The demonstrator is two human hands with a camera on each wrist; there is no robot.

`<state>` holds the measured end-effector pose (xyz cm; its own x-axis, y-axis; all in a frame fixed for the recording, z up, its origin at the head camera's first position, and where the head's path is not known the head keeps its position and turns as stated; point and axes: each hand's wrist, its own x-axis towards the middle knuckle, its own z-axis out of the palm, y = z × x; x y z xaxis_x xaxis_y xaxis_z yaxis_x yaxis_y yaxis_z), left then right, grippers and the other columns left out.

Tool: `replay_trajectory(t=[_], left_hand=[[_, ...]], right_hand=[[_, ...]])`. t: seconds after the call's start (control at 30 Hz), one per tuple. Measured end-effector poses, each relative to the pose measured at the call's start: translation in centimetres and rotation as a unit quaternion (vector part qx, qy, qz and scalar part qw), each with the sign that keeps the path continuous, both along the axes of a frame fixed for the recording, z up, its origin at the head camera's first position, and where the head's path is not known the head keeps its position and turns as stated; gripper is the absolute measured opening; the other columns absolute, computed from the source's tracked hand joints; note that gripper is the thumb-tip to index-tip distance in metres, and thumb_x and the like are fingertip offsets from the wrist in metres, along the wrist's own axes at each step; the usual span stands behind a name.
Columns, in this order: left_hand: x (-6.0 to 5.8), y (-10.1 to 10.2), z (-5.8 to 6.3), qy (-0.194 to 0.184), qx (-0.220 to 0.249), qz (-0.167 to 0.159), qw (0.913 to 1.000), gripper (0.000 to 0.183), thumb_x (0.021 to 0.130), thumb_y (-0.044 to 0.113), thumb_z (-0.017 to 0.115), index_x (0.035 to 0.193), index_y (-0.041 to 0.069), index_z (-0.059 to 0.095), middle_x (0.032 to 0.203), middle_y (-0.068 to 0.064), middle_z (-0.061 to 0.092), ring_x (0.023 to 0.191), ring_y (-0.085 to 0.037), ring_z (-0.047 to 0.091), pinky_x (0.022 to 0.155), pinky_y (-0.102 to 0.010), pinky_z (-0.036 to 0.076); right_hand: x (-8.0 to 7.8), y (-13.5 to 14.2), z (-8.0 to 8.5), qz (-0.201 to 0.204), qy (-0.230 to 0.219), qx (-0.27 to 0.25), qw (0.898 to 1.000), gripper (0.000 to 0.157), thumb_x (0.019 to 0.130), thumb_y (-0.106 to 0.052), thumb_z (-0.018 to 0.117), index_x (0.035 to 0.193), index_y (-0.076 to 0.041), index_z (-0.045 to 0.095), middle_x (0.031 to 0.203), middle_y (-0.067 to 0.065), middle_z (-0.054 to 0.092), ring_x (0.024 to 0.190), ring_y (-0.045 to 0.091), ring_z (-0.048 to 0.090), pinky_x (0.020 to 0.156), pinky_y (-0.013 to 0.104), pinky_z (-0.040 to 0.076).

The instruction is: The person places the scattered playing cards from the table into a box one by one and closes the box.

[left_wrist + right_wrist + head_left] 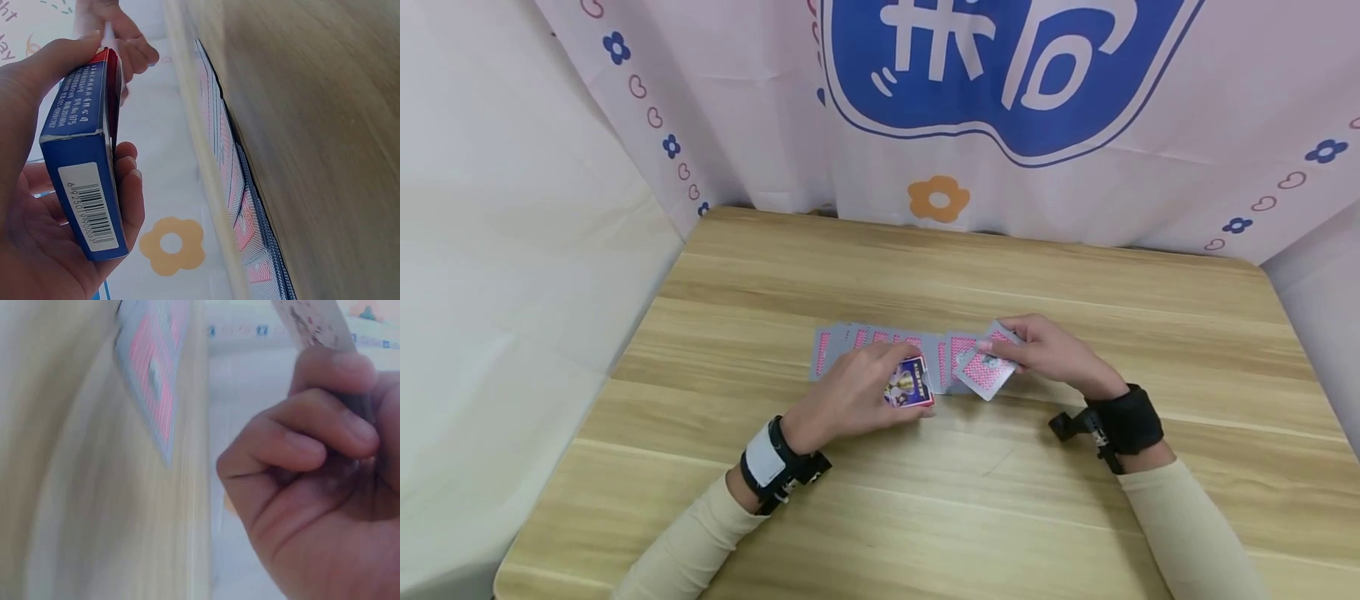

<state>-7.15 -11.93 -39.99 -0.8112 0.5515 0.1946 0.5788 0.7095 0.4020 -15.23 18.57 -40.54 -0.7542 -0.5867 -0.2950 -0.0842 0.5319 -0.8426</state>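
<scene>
My left hand (853, 390) grips a small blue and red playing-card box (912, 385) between thumb and fingers. In the left wrist view the box (81, 162) shows its barcode end, and it is held above the table. A row of overlapping playing cards (823, 352) lies face down, red-patterned backs up, partly hidden behind my left hand. Over the right end of this row, my right hand (1051, 357) pinches a playing card (985, 377), tilted, back toward the head camera. The right wrist view shows the held card's face (312, 322) above curled fingers (300, 447).
The cards lie on a wood-grain table (925, 517). Behind its far edge hangs a white curtain (760, 125) with a blue emblem, hearts and flowers. White fabric (512, 292) borders the left side. Each wrist wears a black strap (1126, 421) with a small camera.
</scene>
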Motion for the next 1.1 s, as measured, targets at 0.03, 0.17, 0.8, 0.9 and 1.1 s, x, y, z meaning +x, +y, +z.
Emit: replay_trajectory(t=[0.03, 0.17, 0.8, 0.9, 1.1], left_hand=[[0.0, 0.0, 0.0, 0.002, 0.000, -0.001, 1.0000, 0.075, 0.082, 0.056, 0.086, 0.135, 0.008, 0.064, 0.114, -0.009, 0.075, 0.088, -0.011, 0.066, 0.070, -0.023, 0.057], [0.0, 0.1, -0.1, 0.012, -0.003, -0.008, 0.9999, 0.073, 0.082, 0.056, 0.086, 0.133, 0.008, 0.064, 0.108, -0.006, 0.075, 0.085, -0.010, 0.065, 0.069, -0.022, 0.056], [0.0, 0.9, 0.0, 0.025, 0.007, -0.008, 0.9996, 0.074, 0.079, 0.056, 0.088, 0.128, 0.006, 0.066, 0.095, -0.004, 0.072, 0.077, -0.009, 0.059, 0.062, -0.020, 0.048], [0.0, 0.9, 0.0, 0.034, 0.003, -0.003, 0.9994, 0.075, 0.078, 0.056, 0.089, 0.128, 0.005, 0.066, 0.096, -0.005, 0.074, 0.077, -0.010, 0.060, 0.064, -0.021, 0.049], [0.0, 1.1, -0.2, 0.034, 0.004, 0.004, 0.9994, 0.073, 0.079, 0.056, 0.089, 0.127, 0.005, 0.065, 0.090, -0.003, 0.070, 0.075, -0.010, 0.057, 0.061, -0.021, 0.046]], right_hand=[[0.2, -0.3, 0.1, -0.003, -0.005, -0.004, 1.000, 0.025, 0.107, -0.034, 0.062, 0.112, -0.011, 0.071, 0.070, 0.004, 0.056, 0.062, 0.013, 0.048, 0.055, 0.023, 0.032], [1.1, -1.5, 0.2, -0.003, -0.015, -0.018, 1.000, 0.028, 0.106, -0.040, 0.062, 0.116, -0.015, 0.072, 0.072, 0.003, 0.062, 0.062, 0.017, 0.050, 0.056, 0.023, 0.035], [3.8, -4.0, 0.6, -0.076, 0.087, -0.080, 0.990, 0.022, 0.107, -0.030, 0.063, 0.116, -0.011, 0.071, 0.093, 0.004, 0.077, 0.069, 0.021, 0.065, 0.058, 0.027, 0.053], [4.7, -4.7, 0.4, -0.098, 0.103, -0.081, 0.986, 0.024, 0.106, -0.030, 0.065, 0.118, -0.010, 0.070, 0.089, 0.006, 0.076, 0.064, 0.016, 0.063, 0.054, 0.024, 0.050], [5.9, -5.6, -0.2, -0.147, 0.116, -0.095, 0.978, 0.025, 0.104, -0.033, 0.067, 0.121, -0.015, 0.071, 0.076, 0.002, 0.070, 0.056, 0.014, 0.056, 0.052, 0.023, 0.044]])
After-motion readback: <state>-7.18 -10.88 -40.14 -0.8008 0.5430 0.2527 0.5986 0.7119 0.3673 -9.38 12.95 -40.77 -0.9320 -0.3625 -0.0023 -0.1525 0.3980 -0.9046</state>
